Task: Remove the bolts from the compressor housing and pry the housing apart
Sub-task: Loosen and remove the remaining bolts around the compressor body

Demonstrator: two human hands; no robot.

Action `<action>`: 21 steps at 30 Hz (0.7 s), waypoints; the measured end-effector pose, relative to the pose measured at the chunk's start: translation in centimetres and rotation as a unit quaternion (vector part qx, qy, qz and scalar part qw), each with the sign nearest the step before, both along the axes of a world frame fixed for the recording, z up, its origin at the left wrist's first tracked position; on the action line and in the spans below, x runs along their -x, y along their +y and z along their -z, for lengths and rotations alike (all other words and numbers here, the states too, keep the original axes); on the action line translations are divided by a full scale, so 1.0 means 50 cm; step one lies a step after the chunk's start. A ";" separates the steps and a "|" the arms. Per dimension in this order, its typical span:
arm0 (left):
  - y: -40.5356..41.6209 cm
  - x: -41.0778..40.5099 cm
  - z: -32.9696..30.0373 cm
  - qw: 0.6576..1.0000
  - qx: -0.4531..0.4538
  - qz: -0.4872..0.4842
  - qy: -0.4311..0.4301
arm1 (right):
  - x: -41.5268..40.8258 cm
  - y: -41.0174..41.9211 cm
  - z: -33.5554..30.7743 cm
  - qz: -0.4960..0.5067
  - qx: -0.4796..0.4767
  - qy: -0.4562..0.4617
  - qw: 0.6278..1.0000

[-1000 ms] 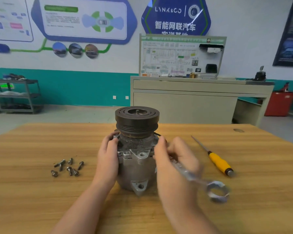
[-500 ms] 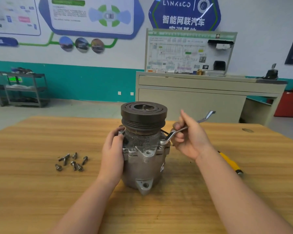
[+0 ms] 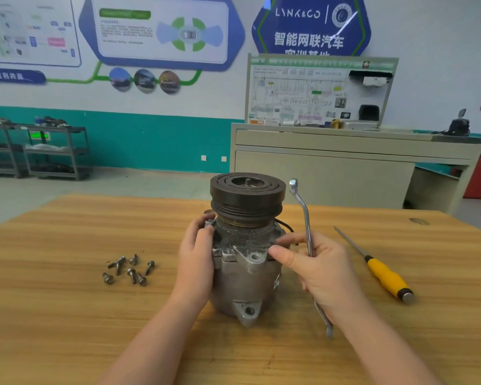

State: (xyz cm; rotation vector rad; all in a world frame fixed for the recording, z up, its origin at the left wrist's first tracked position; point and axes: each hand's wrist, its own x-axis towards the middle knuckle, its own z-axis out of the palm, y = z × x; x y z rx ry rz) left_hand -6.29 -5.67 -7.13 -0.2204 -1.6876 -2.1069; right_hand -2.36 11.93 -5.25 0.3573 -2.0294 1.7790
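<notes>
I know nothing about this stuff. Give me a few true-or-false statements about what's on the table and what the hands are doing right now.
1. The compressor stands upright, pulley on top. True.
2. The right hand holds a hammer. False: it holds a wrench.
3. Loose bolts lie on the table left of the compressor. True.
4. The yellow-handled screwdriver is in the left hand. False: it lies on the table; that hand steadies the compressor.
</notes>
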 end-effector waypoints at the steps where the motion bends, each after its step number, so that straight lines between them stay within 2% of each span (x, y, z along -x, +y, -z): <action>1: 0.000 0.000 0.000 1.000 -0.001 0.002 0.000 | 0.003 0.001 0.000 0.005 -0.002 -0.003 1.000; 10: 0.000 0.000 0.001 1.000 0.008 -0.004 -0.001 | 0.016 0.003 0.010 -0.065 0.016 -0.009 0.998; 14: -0.001 0.000 0.002 1.000 0.006 -0.004 -0.009 | 0.020 -0.001 0.008 -0.036 0.015 -0.003 0.999; 21: -0.001 -0.004 -0.002 1.000 0.002 -0.002 -0.020 | 0.023 -0.002 0.013 -0.045 0.032 -0.002 0.998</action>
